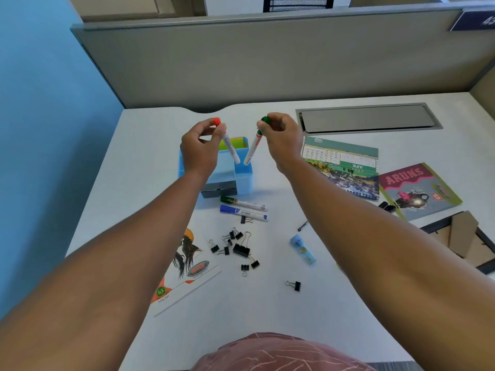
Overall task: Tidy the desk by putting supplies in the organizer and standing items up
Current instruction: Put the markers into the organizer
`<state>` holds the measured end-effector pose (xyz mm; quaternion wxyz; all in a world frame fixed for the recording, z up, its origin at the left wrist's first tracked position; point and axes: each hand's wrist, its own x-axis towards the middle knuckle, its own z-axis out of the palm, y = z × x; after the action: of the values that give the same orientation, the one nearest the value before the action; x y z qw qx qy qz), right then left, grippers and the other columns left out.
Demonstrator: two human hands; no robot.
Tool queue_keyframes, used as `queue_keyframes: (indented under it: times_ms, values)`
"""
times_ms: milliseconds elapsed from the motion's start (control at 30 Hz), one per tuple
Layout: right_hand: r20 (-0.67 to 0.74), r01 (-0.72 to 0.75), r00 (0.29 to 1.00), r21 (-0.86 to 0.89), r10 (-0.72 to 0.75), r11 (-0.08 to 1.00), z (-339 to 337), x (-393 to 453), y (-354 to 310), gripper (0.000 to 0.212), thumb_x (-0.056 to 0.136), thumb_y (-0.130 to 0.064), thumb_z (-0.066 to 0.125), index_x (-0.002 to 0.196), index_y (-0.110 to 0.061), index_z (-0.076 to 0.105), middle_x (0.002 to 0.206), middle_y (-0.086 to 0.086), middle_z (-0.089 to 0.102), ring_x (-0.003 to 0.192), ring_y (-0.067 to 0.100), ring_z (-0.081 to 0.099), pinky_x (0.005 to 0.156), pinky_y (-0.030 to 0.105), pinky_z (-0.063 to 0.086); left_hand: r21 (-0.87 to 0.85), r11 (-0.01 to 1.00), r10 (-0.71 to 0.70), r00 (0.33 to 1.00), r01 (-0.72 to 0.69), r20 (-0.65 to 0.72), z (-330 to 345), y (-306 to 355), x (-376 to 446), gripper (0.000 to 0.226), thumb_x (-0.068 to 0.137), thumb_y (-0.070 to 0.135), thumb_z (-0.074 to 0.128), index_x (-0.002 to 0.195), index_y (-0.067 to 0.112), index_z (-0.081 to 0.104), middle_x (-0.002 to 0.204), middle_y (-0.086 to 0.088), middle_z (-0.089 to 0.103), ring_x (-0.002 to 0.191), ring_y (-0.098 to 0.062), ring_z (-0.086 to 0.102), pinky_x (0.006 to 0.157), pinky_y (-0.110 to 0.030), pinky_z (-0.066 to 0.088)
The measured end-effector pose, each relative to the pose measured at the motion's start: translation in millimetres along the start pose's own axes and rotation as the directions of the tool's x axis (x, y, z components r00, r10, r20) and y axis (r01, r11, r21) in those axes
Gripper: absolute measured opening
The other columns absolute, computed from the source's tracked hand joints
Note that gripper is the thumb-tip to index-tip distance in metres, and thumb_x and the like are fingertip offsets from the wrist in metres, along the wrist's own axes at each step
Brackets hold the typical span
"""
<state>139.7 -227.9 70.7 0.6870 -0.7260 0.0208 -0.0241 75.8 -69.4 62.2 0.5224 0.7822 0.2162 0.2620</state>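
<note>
My left hand (199,147) pinches a red-capped white marker (231,147) by its cap, tip end down over the blue organizer (242,180). My right hand (281,139) pinches a green-capped white marker (253,147) the same way, just right of the red one. Both markers hang above the organizer's open compartments. In front of the organizer a green marker (243,202) and a blue marker (242,212) lie flat on the desk. Several black binder clips (241,249) are scattered nearer me. A desk calendar (341,167) lies flat at the right.
A small blue correction tape (302,249) and a pen tip (303,225) lie by my right forearm. Booklets lie at the left (184,266) and right (420,191). A cardboard-backed frame (466,236) sits at the right edge. A grey cable tray lid (367,119) is set into the desk behind.
</note>
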Motion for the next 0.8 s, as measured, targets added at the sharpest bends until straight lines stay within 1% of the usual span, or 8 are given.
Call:
queue_keyframes:
  times_ms: [100, 233, 300, 400, 500, 633, 700, 800]
  values:
    - [0.052, 0.005, 0.999, -0.098, 0.0, 0.995, 9, 1, 8, 0.025, 0.088, -0.014, 0.072, 0.112, -0.01, 0.068, 0.101, -0.002, 0.068, 0.086, 0.006, 0.064, 0.071, 0.006, 0.052, 0.129, 0.992, -0.011, 0.998, 0.004, 0.056, 9, -11, 6, 0.036, 0.09, 0.045, 0.067, 0.117, 0.022, 0.071, 0.106, 0.008, 0.072, 0.094, -0.008, 0.063, 0.083, -0.027, 0.057]
    - [0.125, -0.001, 0.992, -0.204, 0.028, 0.979, 22, 4, 21, 0.026, 0.086, -0.012, 0.074, 0.112, -0.009, 0.07, 0.103, 0.003, 0.072, 0.091, 0.014, 0.067, 0.087, 0.021, 0.056, 0.243, 0.97, -0.027, 0.993, -0.002, 0.115, 19, -25, 13, 0.035, 0.088, 0.047, 0.068, 0.114, 0.024, 0.072, 0.107, 0.007, 0.073, 0.097, -0.011, 0.065, 0.083, -0.029, 0.057]
    - [0.162, -0.002, 0.986, -0.259, 0.046, 0.966, 27, 4, 27, 0.027, 0.087, -0.012, 0.073, 0.113, -0.008, 0.07, 0.106, 0.005, 0.072, 0.093, 0.015, 0.067, 0.089, 0.022, 0.055, 0.289, 0.957, -0.038, 0.988, -0.007, 0.149, 23, -28, 14, 0.034, 0.089, 0.046, 0.069, 0.115, 0.024, 0.072, 0.108, 0.007, 0.073, 0.098, -0.01, 0.064, 0.079, -0.023, 0.049]
    - [0.203, -0.011, 0.976, -0.307, 0.076, 0.952, 31, 6, 35, 0.026, 0.086, -0.009, 0.074, 0.111, -0.007, 0.07, 0.104, 0.006, 0.072, 0.091, 0.017, 0.068, 0.085, 0.022, 0.055, 0.38, 0.924, -0.051, 0.979, -0.03, 0.2, 30, -34, 17, 0.036, 0.09, 0.047, 0.067, 0.118, 0.025, 0.071, 0.112, 0.007, 0.072, 0.1, -0.011, 0.064, 0.076, -0.024, 0.043]
    - [0.232, -0.021, 0.967, -0.352, 0.109, 0.936, 35, 10, 43, 0.024, 0.084, -0.006, 0.074, 0.108, -0.007, 0.071, 0.101, 0.007, 0.072, 0.087, 0.019, 0.069, 0.081, 0.028, 0.06, 0.475, 0.877, -0.05, 0.971, -0.068, 0.232, 35, -39, 20, 0.037, 0.09, 0.049, 0.066, 0.119, 0.027, 0.072, 0.115, 0.006, 0.072, 0.104, -0.014, 0.065, 0.079, -0.029, 0.048]
    - [0.238, 0.006, 0.967, -0.393, 0.095, 0.919, 38, 14, 50, 0.018, 0.085, -0.006, 0.071, 0.103, -0.009, 0.073, 0.092, 0.004, 0.071, 0.087, 0.023, 0.069, 0.079, 0.035, 0.061, 0.557, 0.824, -0.055, 0.965, -0.102, 0.258, 40, -41, 23, 0.037, 0.091, 0.05, 0.064, 0.118, 0.028, 0.072, 0.114, 0.004, 0.072, 0.103, -0.017, 0.065, 0.072, -0.028, 0.042]
    - [0.257, 0.039, 0.963, -0.44, 0.084, 0.897, 39, 18, 51, 0.017, 0.086, -0.006, 0.068, 0.101, -0.011, 0.075, 0.091, 0.004, 0.072, 0.085, 0.023, 0.069, 0.077, 0.034, 0.06, 0.575, 0.812, -0.058, 0.965, -0.104, 0.256, 43, -43, 24, 0.036, 0.089, 0.051, 0.065, 0.118, 0.029, 0.071, 0.111, 0.005, 0.073, 0.1, -0.016, 0.066, 0.069, -0.027, 0.041]
    - [0.285, 0.087, 0.956, -0.494, 0.067, 0.865, 42, 24, 53, 0.023, 0.088, -0.007, 0.063, 0.105, -0.013, 0.077, 0.102, 0.007, 0.073, 0.088, 0.022, 0.069, 0.072, 0.028, 0.058, 0.553, 0.828, -0.054, 0.97, -0.089, 0.237, 44, -45, 25, 0.035, 0.088, 0.048, 0.069, 0.118, 0.03, 0.07, 0.108, 0.007, 0.073, 0.101, -0.014, 0.065, 0.071, -0.027, 0.042]
